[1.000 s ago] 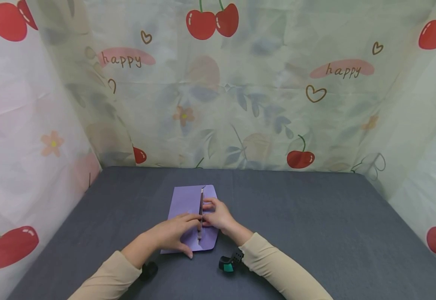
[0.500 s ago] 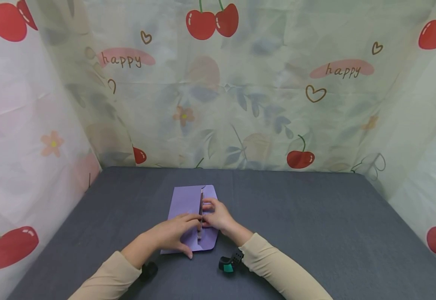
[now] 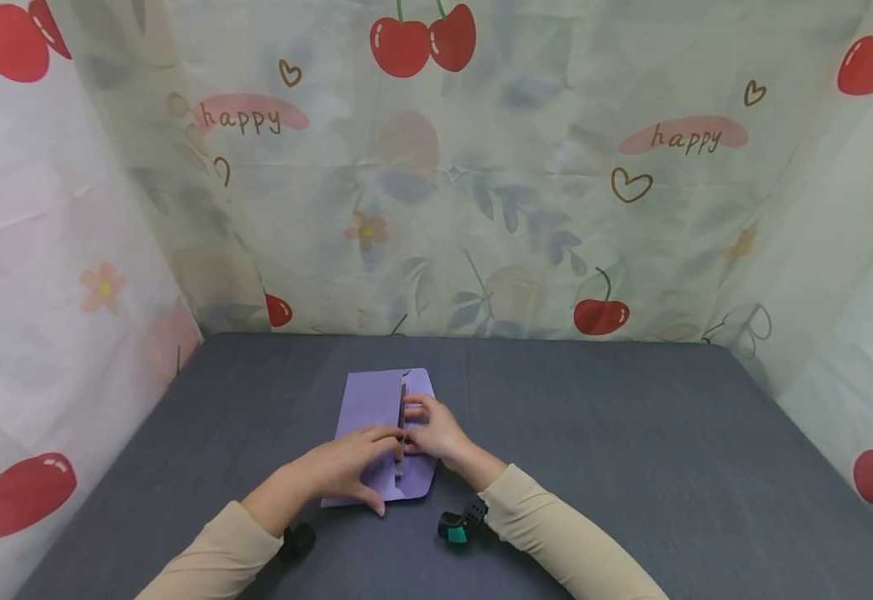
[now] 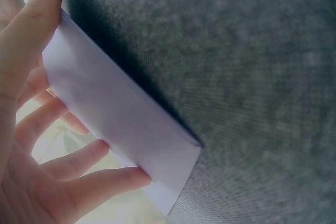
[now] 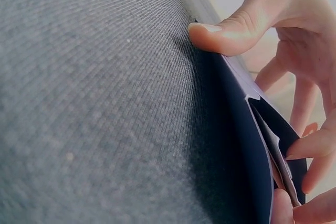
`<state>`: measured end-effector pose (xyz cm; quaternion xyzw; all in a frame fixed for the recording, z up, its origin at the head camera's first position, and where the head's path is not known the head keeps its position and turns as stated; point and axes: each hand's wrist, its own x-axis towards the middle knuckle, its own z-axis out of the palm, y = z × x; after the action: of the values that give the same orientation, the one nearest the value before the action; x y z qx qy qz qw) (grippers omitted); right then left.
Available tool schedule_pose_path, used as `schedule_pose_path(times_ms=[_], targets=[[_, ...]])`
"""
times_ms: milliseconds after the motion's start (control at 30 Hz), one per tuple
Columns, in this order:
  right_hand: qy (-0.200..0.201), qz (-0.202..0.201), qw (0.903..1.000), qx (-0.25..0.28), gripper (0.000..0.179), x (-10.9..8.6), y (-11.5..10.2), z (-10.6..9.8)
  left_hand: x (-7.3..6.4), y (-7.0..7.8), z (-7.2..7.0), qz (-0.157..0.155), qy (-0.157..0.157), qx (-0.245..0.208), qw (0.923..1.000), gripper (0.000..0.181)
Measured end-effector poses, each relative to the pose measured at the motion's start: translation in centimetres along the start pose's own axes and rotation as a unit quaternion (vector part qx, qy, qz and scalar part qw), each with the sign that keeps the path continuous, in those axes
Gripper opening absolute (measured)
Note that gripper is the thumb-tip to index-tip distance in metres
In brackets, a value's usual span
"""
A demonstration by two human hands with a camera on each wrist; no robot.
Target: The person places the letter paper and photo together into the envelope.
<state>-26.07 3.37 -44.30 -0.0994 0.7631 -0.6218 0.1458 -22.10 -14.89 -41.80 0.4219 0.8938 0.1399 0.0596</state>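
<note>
A purple envelope (image 3: 369, 400) lies on the dark table, its rounded flap opened to the right. My left hand (image 3: 346, 462) rests across its left panel, thumb at the near edge and fingertips at the mouth. In the left wrist view those fingers (image 4: 79, 163) spread along the envelope (image 4: 121, 114). A thin dark insert (image 3: 403, 400) with pale ends shows in the gaping mouth. My right hand (image 3: 436, 429) pinches it between thumb and finger; the right wrist view catches these fingertips (image 5: 315, 211) around the insert (image 5: 283, 166). Much of the insert is hidden inside.
The table (image 3: 594, 442) wears a dark grey cloth. Cherry-printed curtains (image 3: 451, 208) stand behind it and at both sides. A black strap with a teal patch (image 3: 457, 533) hangs at my right wrist, and a black rounded device (image 3: 299, 542) under the left.
</note>
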Motion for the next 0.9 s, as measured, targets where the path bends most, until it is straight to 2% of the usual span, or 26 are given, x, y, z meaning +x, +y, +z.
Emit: schedule_pose_path(times_ms=[567,900], targets=[[-0.005,0.002,1.0,-0.004,0.057,0.14,0.03,0.03,0.07,0.04,-0.14,-0.011,-0.007,-0.009,0.9999,0.061],[-0.005,0.007,0.9999,0.013,0.053,-0.14,0.0,-0.83,0.02,-0.05,0.11,0.004,0.004,0.009,0.9999,0.06]])
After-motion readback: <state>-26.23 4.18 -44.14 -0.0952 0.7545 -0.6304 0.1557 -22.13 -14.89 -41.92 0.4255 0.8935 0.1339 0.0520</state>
